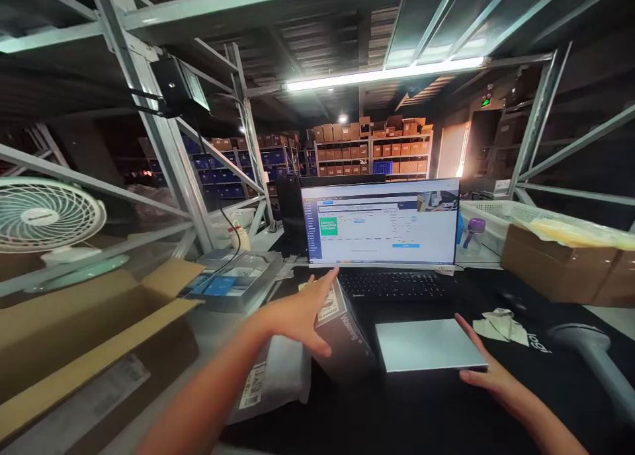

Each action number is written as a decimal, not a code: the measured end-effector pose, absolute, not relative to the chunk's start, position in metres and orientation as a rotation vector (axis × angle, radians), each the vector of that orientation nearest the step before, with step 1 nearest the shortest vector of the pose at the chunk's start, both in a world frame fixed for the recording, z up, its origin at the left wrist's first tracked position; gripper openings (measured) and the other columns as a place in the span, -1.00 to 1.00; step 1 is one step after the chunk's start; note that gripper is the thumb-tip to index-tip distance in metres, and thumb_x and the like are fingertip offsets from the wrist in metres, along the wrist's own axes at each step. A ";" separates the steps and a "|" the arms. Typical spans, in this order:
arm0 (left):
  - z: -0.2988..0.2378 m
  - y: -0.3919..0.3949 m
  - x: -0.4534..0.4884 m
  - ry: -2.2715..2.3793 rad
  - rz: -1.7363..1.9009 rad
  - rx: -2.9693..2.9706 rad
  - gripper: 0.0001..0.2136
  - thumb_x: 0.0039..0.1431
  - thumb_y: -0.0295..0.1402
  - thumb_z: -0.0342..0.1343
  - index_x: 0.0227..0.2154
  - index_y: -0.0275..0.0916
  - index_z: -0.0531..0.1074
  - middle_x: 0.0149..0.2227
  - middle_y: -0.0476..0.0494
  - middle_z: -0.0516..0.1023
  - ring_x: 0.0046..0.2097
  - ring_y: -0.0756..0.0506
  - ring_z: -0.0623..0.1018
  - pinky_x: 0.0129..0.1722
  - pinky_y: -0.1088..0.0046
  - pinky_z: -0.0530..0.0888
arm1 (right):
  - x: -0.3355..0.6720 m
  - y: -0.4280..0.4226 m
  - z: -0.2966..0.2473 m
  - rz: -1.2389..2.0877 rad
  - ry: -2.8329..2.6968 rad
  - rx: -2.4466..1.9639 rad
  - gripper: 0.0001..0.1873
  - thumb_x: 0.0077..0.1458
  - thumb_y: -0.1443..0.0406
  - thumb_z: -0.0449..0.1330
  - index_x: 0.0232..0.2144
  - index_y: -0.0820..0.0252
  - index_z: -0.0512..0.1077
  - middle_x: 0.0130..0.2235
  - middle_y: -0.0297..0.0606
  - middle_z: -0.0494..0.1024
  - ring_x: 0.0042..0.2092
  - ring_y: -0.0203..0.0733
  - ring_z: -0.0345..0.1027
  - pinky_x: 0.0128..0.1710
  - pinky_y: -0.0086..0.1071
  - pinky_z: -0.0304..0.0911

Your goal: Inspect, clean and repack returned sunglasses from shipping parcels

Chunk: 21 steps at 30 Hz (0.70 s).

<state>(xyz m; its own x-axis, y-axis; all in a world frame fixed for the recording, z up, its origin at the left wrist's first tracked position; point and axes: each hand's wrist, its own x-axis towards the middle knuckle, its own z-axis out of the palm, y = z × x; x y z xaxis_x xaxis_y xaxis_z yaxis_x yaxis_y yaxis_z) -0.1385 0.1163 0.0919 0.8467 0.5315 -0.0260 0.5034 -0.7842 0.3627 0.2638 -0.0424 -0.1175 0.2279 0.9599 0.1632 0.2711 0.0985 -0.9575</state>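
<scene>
Right hand (489, 370) pinches the right end of a flat silver-white box (429, 344): index finger along the far right corner, thumb at the near right corner, other fingers hidden. Box sits lower right of centre, broad face up, long axis running left-right across the frame and near level, one short end toward the hand, the other toward the dark carton. Can't tell if it is lifted or resting.

Left hand (297, 316) is over the upper left of that dark Woiming carton (347, 349), lower centre. Thumb and index spread wide, index pointing up-frame, thumb over the lettered side; can't tell how hard they grip. Labelled face turns up; lettered side faces lower right, its lettering slanting down to the right. Carton's long axis unclear, lower end lost in shadow.

Grey plastic-wrapped package (290, 369) with a barcode label (252, 383) just left of the carton. Black desk mat (397, 415) underneath at bottom centre. Up-frame: black keyboard (391, 285), then lit monitor (381, 227) at centre. Right side: crumpled cloth or paper (501, 326), handheld scanner (585, 346), brown cardboard box (558, 263). Left side: open cardboard box (89, 323) lower left, fan (47, 215) above it. Shelving with cartons (347, 152) upper centre, back.
</scene>
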 end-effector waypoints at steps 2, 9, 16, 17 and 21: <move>0.094 0.127 -0.143 0.672 0.022 2.695 0.48 -0.40 0.04 0.49 0.44 -0.28 -0.42 0.45 -0.52 -0.41 0.43 -0.51 -0.32 0.35 -0.24 -0.12 | 0.263 -0.043 -0.114 0.779 -1.249 -1.396 0.38 -0.26 -0.28 0.35 0.46 0.05 -0.14 0.41 0.02 0.09 0.34 0.22 0.14 0.25 -0.09 0.21; 0.094 0.135 -0.162 0.627 0.016 2.677 0.55 -0.68 -0.11 0.56 0.45 -0.18 -0.27 0.46 -0.54 -0.34 0.42 -0.57 -0.14 0.25 -0.21 0.19 | 0.280 -0.048 -0.106 0.648 -1.257 -1.436 0.22 -0.26 -0.17 0.40 0.35 0.13 0.06 0.37 0.04 0.18 0.36 0.26 0.07 0.25 -0.14 0.21; 0.097 0.100 -0.180 0.983 0.051 2.659 0.30 -0.39 -0.32 0.45 0.44 0.07 -0.21 0.48 -0.37 -0.37 0.10 -0.51 0.53 -0.09 0.07 0.56 | 0.273 -0.062 -0.083 0.538 -1.250 -1.514 0.17 -0.25 -0.10 0.43 0.32 0.10 0.05 0.35 0.08 0.20 0.33 0.31 0.13 0.19 -0.11 0.26; 0.097 0.099 -0.181 1.004 0.097 2.674 0.21 -0.32 -0.33 0.41 0.43 0.08 -0.13 0.48 -0.33 -0.34 0.08 -0.48 0.55 -0.08 0.10 0.55 | 0.272 -0.064 -0.080 0.513 -1.259 -1.529 0.16 -0.24 -0.10 0.43 0.32 0.09 0.04 0.34 0.07 0.20 0.33 0.30 0.13 0.20 -0.10 0.24; 0.088 0.116 -0.176 0.970 0.373 2.682 0.03 -0.31 -0.18 0.44 0.33 -0.11 0.17 0.42 -0.32 0.04 0.24 -0.43 0.41 0.17 0.13 0.42 | 0.265 -0.077 -0.078 0.383 -1.291 -1.561 0.15 -0.23 -0.04 0.45 0.32 0.06 0.03 0.35 0.04 0.18 0.33 0.30 0.12 0.26 -0.05 0.18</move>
<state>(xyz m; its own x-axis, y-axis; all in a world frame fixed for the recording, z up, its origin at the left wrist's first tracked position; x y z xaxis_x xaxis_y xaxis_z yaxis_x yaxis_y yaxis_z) -0.1756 0.1162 0.0878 0.7434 0.6519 0.1493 0.5838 -0.7415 0.3308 0.2652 -0.0770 -0.0778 0.3721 0.8617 0.3452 0.5338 0.1056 -0.8390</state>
